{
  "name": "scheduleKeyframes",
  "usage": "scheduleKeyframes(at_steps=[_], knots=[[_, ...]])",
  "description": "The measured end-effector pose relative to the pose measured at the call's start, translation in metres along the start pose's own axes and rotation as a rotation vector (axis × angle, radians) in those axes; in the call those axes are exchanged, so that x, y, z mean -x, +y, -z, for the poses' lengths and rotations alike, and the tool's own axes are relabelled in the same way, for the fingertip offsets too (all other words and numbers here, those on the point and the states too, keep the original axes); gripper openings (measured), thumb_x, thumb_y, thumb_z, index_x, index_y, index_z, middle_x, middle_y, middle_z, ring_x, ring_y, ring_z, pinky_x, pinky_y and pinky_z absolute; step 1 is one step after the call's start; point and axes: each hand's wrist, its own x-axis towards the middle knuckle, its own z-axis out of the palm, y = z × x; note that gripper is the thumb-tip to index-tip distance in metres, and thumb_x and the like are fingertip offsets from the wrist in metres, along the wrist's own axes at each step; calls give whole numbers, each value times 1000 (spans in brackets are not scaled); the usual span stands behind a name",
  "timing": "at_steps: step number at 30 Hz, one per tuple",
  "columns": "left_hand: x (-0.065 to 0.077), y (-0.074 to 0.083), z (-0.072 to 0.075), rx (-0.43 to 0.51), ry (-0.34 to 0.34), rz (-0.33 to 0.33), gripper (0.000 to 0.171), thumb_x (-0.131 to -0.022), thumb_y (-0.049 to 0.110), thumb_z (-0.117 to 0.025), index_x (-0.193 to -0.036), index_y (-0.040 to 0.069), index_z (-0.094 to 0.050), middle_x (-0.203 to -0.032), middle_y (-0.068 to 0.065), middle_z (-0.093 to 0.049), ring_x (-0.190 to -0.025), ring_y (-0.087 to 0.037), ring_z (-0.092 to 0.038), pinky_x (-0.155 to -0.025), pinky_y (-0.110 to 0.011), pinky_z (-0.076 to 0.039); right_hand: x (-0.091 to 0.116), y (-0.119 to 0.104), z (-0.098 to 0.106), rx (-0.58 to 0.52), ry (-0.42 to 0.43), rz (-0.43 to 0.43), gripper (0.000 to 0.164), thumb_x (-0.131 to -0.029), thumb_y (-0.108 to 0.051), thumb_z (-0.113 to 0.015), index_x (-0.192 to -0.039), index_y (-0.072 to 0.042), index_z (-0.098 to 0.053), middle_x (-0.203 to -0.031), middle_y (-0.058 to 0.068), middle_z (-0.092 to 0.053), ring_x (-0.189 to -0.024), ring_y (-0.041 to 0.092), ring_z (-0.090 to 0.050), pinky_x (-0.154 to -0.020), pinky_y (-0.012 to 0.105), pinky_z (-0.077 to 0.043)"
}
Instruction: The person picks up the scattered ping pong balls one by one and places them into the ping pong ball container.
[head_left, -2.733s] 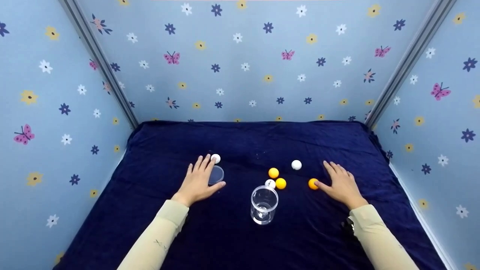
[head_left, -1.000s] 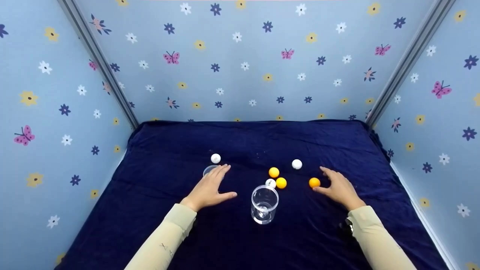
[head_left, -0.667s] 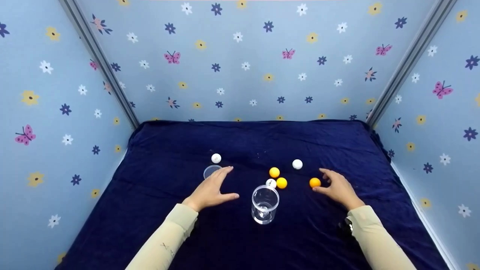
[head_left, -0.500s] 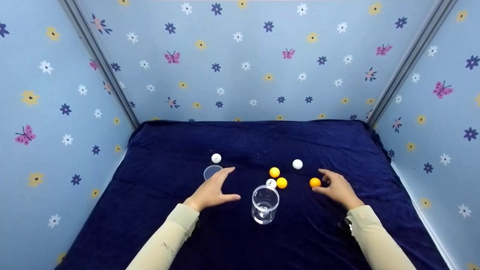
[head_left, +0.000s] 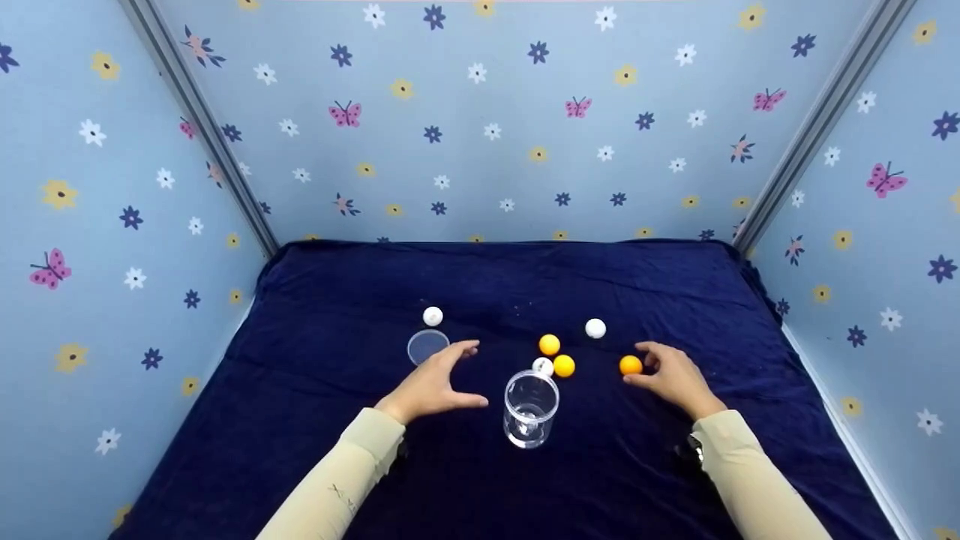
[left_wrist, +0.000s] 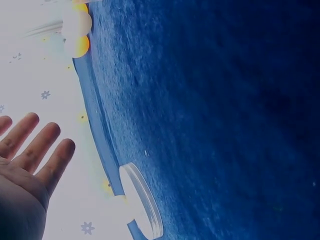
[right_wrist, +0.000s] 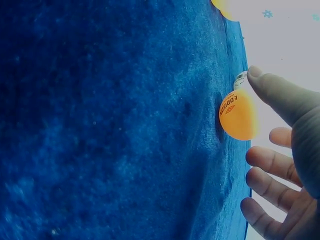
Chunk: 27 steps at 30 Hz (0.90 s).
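While the left hand (head_left: 431,384) spreads thumb and fingers wide near a clear jar (head_left: 529,416) at lower centre, the right hand (head_left: 679,381), thumb and fingers parted, is just beside an orange ball (head_left: 631,365) right of centre. 2 yellow balls (head_left: 564,366) lie near the jar.

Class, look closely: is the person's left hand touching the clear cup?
Apart. The head view shows blue cloth between the left hand and the clear cup.
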Motion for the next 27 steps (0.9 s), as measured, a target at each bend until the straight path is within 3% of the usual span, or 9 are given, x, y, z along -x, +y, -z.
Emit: scheduleKeyframes(at_steps=[13, 27], knots=[[-2, 3, -9, 76, -13, -22, 105, -77, 43, -98, -158, -2, -48, -149, -26, -64, -140, -37, -62, -120, -52, -48, 0, 1, -2, -2, -14, -8, 65, -83, -35, -95, -134, -1, -72, -104, 13, -76, -96, 31, -71, -85, 58, -56], [-1, 10, -18, 127, -39, -20, 104, -76, 41, -99, -158, 2, -48, -152, -20, -63, -141, -35, -61, -119, -53, -49, -1, -1, -7, -10, -33, -5, 49, -86, -30, -93, -124, -4, -75, -104, 12, -79, -94, 28, -73, -84, 52, -57]])
